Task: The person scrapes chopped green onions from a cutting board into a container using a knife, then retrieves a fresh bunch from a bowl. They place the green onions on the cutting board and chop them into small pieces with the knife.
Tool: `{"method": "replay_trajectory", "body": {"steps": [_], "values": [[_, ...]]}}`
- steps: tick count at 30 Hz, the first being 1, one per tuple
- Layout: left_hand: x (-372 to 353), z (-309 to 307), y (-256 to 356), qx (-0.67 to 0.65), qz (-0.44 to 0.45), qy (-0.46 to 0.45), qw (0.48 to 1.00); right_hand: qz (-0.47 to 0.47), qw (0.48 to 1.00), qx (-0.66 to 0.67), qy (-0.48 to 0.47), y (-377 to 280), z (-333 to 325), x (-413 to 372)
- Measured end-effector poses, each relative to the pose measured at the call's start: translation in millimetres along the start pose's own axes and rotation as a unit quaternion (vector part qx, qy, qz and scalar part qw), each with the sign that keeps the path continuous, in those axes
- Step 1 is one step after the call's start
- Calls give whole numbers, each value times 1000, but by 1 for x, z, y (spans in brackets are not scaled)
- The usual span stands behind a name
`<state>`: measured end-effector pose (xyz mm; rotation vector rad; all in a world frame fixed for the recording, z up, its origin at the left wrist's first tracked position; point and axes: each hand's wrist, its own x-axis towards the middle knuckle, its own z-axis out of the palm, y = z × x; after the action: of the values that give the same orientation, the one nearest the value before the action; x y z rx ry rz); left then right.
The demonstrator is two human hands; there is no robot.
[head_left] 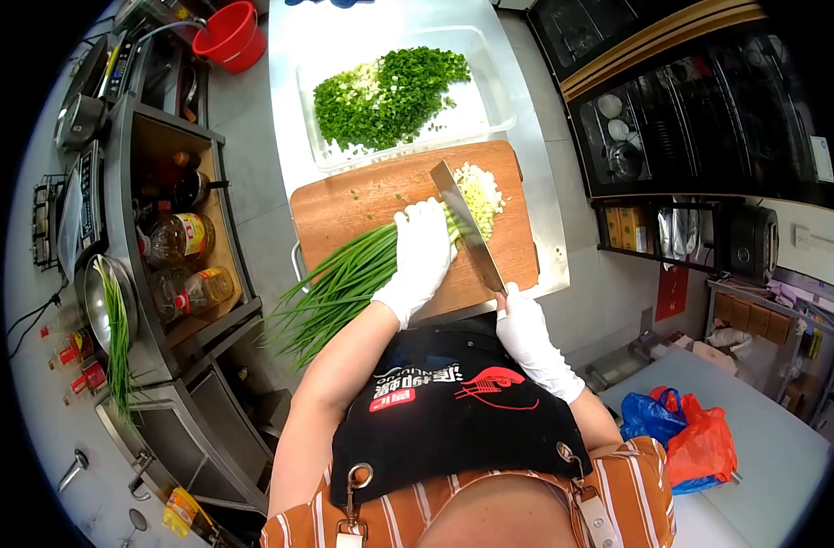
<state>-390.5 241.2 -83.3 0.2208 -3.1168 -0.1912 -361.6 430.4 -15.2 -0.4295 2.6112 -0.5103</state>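
Note:
A bundle of green onions (348,274) lies across the wooden cutting board (335,205), its leafy ends hanging past the near left edge. My left hand (421,251), in a white glove, presses down on the bundle close to its cut end. Gripped by the handle in my gloved right hand (529,331) is a broad kitchen knife (470,228). Its blade stands against the cut end of the onions, beside my left fingers. To the right of the blade sits a heap of chopped pale onion pieces (481,196). The knife's handle is mostly hidden in my hand.
Beyond the board, a clear plastic tub (485,73) holds chopped green onions (380,96). At left, more green onions (115,338) hang over a metal bowl (97,306) near shelved oil bottles (184,236). A red bucket (230,38) stands back left; plastic bags (700,443) lie at right.

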Motion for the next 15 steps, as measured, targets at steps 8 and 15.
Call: {"method": "replay_trajectory", "body": {"steps": [8, 15], "values": [[1, -8, -1, 7, 11, -22, 1000, -12, 1000, -2, -5, -5, -5, -1], [0, -8, -1, 8, 16, -14, 1000, -14, 1000, 21, -2, -6, 18, 33]]}}
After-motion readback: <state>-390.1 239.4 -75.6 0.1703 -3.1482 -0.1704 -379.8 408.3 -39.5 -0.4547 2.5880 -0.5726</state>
